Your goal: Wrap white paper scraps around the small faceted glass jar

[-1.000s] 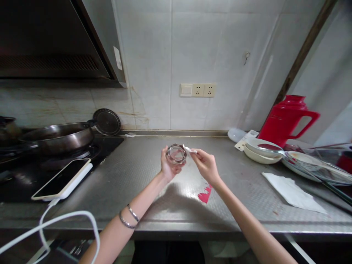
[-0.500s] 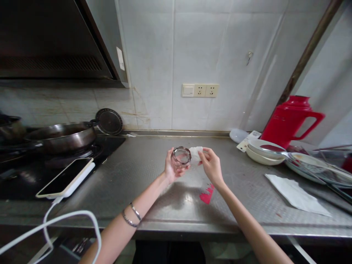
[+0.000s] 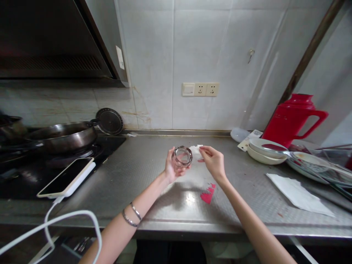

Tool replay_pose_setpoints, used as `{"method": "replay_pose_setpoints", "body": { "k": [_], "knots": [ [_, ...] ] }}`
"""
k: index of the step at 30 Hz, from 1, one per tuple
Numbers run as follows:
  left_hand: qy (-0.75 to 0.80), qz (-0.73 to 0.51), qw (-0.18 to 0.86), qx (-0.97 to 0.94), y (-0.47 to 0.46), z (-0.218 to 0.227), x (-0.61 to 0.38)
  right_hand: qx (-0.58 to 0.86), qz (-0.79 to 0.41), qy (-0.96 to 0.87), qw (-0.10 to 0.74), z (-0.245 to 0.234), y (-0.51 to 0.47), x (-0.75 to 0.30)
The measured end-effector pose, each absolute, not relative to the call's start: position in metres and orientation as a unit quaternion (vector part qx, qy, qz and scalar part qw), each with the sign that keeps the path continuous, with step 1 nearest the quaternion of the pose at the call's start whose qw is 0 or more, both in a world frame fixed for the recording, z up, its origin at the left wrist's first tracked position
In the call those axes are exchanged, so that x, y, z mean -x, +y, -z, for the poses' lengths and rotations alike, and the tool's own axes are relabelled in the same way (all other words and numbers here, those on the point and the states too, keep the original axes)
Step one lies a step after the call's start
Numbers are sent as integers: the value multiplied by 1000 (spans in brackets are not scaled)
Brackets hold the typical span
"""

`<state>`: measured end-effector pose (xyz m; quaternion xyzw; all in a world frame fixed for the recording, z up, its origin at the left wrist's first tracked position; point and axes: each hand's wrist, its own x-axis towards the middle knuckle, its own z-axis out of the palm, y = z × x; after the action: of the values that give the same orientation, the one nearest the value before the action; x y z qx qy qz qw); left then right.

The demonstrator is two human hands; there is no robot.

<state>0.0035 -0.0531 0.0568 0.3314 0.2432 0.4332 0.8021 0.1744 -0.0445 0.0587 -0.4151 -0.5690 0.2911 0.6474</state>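
Observation:
A small clear glass jar with a dark, faceted rim is held above the metal counter by my left hand, whose fingers wrap round its side and underside. Between thumb and fingers, my right hand pinches a torn piece of white paper just right of the jar. Whether the paper touches the glass I cannot tell. Below the hands, torn pink-red scraps lie flat on the counter.
At left, a phone with a white cable rests by the stove, near a steel pan. To the right are a folded white paper towel, stacked bowls and a red thermos. A metal counter runs beneath.
My right hand has shifted slightly to the right with the paper. My left hand keeps hold of the jar, nearly still. The view has moved a little.

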Motion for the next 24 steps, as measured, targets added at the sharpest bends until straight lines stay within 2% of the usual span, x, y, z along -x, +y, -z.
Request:
{"method": "replay_pose_setpoints", "body": {
  "k": [5, 12, 19, 24],
  "knots": [
    [260, -413, 795, -359, -53, -57, -4, 429, -322, -618, 574, -65, -46, -179],
    [277, -413, 790, -359, -52, -52, -6, 427, -266, -698, 510, -72, -41, -195],
    [254, -390, 802, -374, -55, -55, -5, 410, -156, -671, 597, -83, -44, -182],
    [259, -397, 804, -358, -56, -53, -8, 380, -245, -670, 588, -80, -46, -156]
  ]
}}
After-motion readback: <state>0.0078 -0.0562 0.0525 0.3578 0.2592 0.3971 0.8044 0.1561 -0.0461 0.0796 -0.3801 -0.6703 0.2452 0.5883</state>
